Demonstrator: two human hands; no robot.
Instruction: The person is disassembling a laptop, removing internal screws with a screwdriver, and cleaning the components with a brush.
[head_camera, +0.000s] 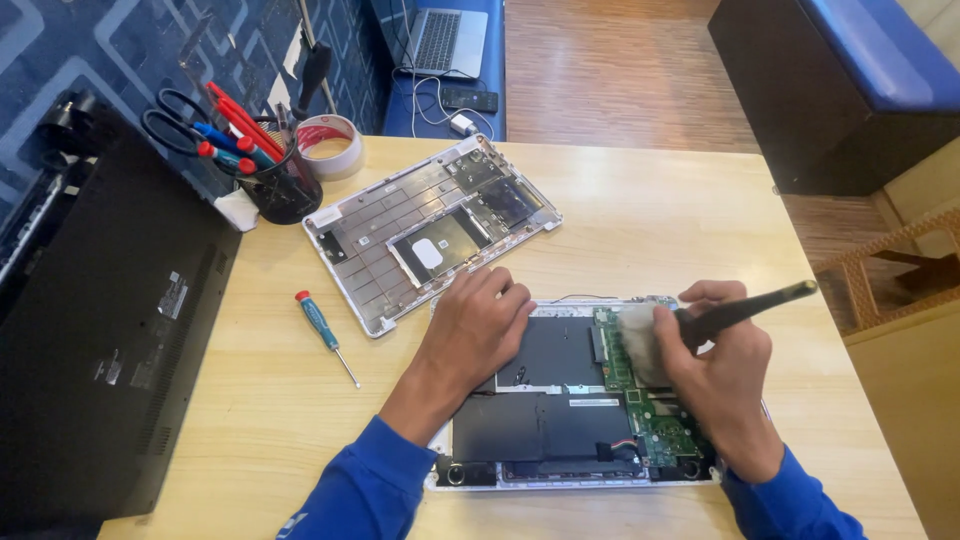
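Laptop base (560, 400): opened, lying on the bench (650, 220) before us, circuit board (650, 410) and battery exposed.
Right hand (720, 380): our grip is clenched on a black-handled brush (700, 322), bristles touching the board.
Left hand (478, 330): flat on the base's upper left, fingers loose, grasping nothing.
Nearby: removed bottom cover (430, 230), screwdriver (325, 335).
Risk: we judge hard strokes could snag a connector or cable.

The person wore a long-sleeved top in bright royal blue, its cuffs ending just above both wrists. The left sleeve (365, 490) carried a small pale marking near the lower edge (too cut off to make out). Both hands, left (478, 330) and right (722, 372), were bare, without rings or a watch.
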